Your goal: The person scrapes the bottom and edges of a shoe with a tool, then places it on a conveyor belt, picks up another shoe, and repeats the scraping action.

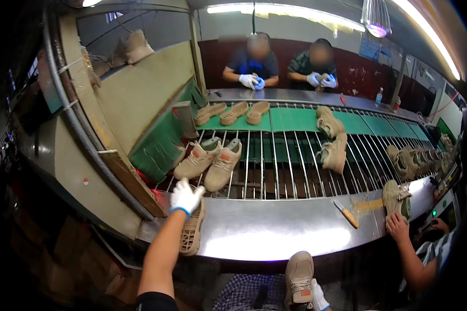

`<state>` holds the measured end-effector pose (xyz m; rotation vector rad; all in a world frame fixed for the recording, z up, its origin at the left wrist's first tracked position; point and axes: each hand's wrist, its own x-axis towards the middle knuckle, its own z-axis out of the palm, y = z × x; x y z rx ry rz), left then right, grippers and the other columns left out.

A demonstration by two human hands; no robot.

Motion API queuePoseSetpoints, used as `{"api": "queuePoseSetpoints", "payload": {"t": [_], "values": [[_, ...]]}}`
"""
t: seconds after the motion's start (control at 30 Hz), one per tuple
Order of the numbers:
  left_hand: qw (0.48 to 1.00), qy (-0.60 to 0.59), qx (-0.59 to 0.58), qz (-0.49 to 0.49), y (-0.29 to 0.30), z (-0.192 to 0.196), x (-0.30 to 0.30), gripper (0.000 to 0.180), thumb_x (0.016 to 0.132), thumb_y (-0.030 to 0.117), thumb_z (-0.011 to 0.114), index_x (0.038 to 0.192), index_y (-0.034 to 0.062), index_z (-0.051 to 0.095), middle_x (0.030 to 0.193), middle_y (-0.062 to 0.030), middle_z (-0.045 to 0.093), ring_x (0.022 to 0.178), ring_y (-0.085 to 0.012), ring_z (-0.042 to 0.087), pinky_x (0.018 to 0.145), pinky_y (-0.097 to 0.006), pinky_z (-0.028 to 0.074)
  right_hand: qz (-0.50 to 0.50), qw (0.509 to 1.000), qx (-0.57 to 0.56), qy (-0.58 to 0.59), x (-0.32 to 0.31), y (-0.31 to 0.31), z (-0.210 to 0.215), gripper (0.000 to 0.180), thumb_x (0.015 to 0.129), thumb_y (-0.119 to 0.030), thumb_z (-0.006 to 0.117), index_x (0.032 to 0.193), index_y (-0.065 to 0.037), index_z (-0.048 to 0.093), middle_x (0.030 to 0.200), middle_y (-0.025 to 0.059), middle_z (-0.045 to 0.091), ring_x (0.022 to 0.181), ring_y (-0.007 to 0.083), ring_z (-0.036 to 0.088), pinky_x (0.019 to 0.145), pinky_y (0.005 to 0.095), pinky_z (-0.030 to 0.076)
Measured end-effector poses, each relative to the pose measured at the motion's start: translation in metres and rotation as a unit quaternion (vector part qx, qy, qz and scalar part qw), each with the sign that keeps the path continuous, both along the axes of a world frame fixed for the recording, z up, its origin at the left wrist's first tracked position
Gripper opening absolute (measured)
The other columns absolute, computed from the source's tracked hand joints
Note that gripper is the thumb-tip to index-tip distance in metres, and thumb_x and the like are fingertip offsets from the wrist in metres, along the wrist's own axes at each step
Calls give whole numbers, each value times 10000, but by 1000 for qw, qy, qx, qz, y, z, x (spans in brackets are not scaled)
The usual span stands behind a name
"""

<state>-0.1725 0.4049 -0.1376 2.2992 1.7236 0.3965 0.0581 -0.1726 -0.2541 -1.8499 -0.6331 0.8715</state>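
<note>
My left hand [187, 198], in a white glove with a blue cuff, reaches over the bench edge with thumb and fingers apart. It lies over the far end of a beige shoe sole [191, 233], whose gridded side shows. Its fingertips are close to the toes of a pair of beige lace-up shoes, the left shoe [194, 159] and the right shoe [223, 166], on the metal rods. Low over my lap, my right hand [319, 296], also white-gloved, grips another beige shoe [299, 277] by its side, toe upward; some fingers are hidden behind it.
A wooden-handled knife [346, 214] lies on the steel bench [275, 228]. Beyond are a rod rack, a green belt [296, 119] with three soles [235, 113], and more shoes [331, 137]. At right, another person's hand [398, 226] touches a shoe. Two people sit opposite.
</note>
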Motion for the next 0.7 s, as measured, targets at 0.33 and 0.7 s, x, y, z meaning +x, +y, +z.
{"api": "queuePoseSetpoints", "payload": {"t": [0.33, 0.7], "values": [[898, -362, -244, -59, -17, -7, -77, 412, 978, 291, 755, 1207, -32, 642, 1130, -135, 724, 1006, -246, 701, 923, -391, 570, -17, 966, 163, 201, 19, 38, -3, 640, 1135, -519, 451, 1502, 2, 508, 1369, 170, 663, 1197, 281, 669, 1027, 440, 563], [697, -543, -432, -180, -171, 88, 5, 336, 1050, 84, 609, 1344, -75, 647, 1255, -134, 714, 1139, -210, 687, 1044, -358, 547, -63, 726, 239, 642, 22, 24, -73, 921, 1038, -642, 566, 1547, 104, 387, 1102, 97, 615, 921, 187, 631, 782, 321, 570]]}}
